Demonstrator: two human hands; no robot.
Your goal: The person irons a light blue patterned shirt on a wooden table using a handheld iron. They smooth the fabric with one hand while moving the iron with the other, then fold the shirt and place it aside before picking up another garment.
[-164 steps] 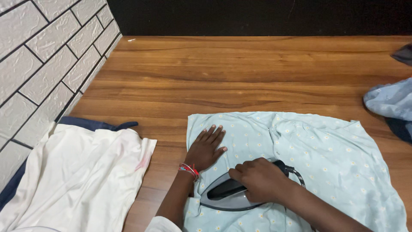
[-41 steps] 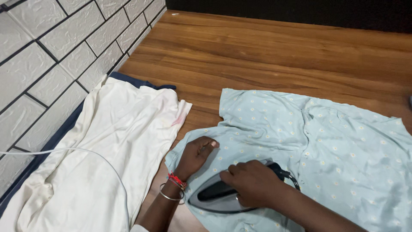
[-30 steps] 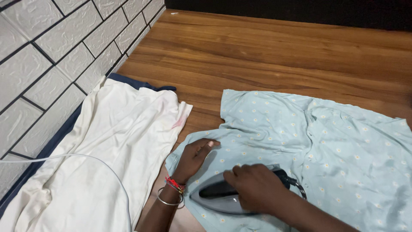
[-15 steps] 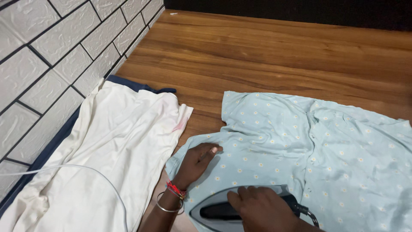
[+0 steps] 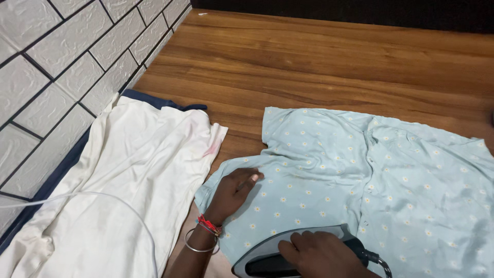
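Head view, steeply down, close

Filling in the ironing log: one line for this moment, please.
right hand: grips iron | left hand: flat on blue shirt | surface: wooden floor

A home ironing spot: clothes spread on a wooden floor beside a white brick-pattern wall.

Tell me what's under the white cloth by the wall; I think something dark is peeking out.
A dark blue fabric shows beneath the white cloth, along its top edge and its wall side. How far it runs underneath is covered. A thin white cord lies on top.
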